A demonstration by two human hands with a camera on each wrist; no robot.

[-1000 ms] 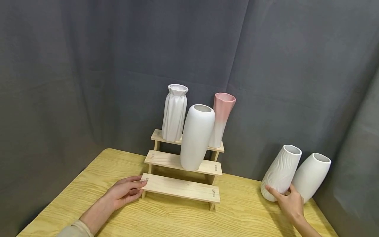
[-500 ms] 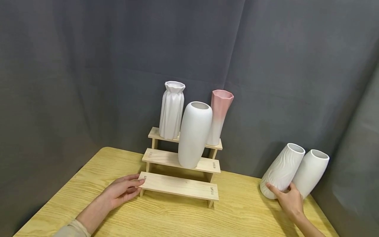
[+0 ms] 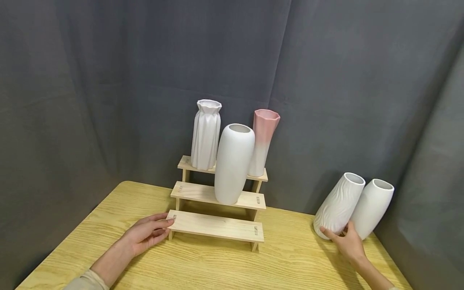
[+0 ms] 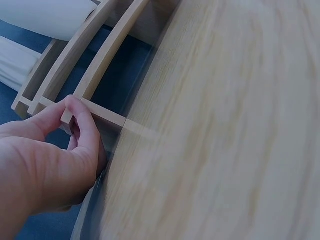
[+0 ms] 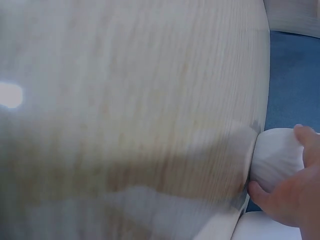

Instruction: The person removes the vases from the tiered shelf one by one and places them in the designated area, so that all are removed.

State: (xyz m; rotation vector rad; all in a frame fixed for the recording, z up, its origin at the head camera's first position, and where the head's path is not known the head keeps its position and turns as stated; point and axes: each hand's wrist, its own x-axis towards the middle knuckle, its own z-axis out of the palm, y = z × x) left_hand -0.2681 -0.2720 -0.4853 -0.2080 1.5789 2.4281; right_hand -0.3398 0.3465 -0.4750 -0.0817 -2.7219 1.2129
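A three-step wooden stand [image 3: 217, 225] is on the table, and my left hand [image 3: 145, 235] pinches the left end of its lowest step. In the left wrist view, thumb and fingers of that hand [image 4: 55, 155] meet around the board's corner. At the far right, my right hand [image 3: 349, 243] grips the lower part of a white vase with wavy ridges [image 3: 338, 205], thumb on its front and fingers round the right side. The right wrist view shows this vase [image 5: 275, 155] between thumb and fingers. A smooth white vase [image 3: 373, 207] stands directly behind the right hand, its lower part partly hidden.
On the top step are a pleated white vase [image 3: 206, 137] and a pink-to-white vase [image 3: 264, 141]. A tall smooth white vase [image 3: 235, 163] occupies the middle step. Grey curtains [image 3: 362, 80] hang behind the wooden table [image 3: 290, 257] and along its right side.
The ridged vase has leaned slightly right, its rim closer to the smooth vase beside it. My left hand keeps its hold on the step. The whole head view has shifted a little.
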